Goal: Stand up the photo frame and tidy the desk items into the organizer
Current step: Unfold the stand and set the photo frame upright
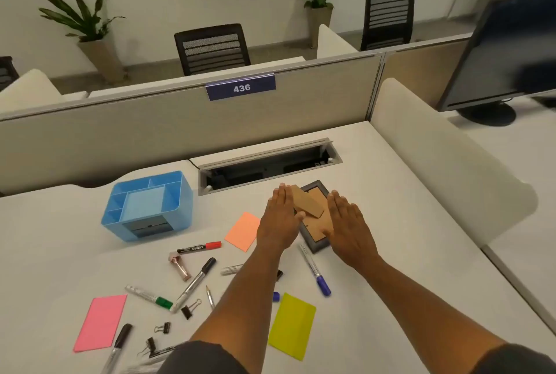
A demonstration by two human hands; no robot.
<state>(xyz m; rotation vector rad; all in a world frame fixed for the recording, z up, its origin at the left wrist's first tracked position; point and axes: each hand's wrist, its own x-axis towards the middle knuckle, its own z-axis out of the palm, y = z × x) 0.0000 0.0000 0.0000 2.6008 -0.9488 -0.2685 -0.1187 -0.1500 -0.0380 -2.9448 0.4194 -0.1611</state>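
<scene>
A grey photo frame (313,242) lies face down on the white desk, its brown cardboard back and fold-out stand (307,205) facing up. My left hand (278,220) lies flat along the frame's left side, thumb touching the stand. My right hand (350,226) lies flat along its right side. Both have straight fingers and grip nothing. The blue organizer (180,193) stands to the left with bare compartments. Markers are scattered in front: red-capped (200,248), black-capped (197,280), green-capped (149,297), blue-capped (316,270). Orange (243,230), pink (100,322) and yellow-green (291,325) sticky pads lie flat.
Several black binder clips (191,309) and a small pen (210,297) lie near the front. A pink stapler-like item (180,265) sits by the red marker. An open cable tray (267,164) runs behind the frame. Partition walls bound the desk at the back and right; a monitor (505,51) stands beyond.
</scene>
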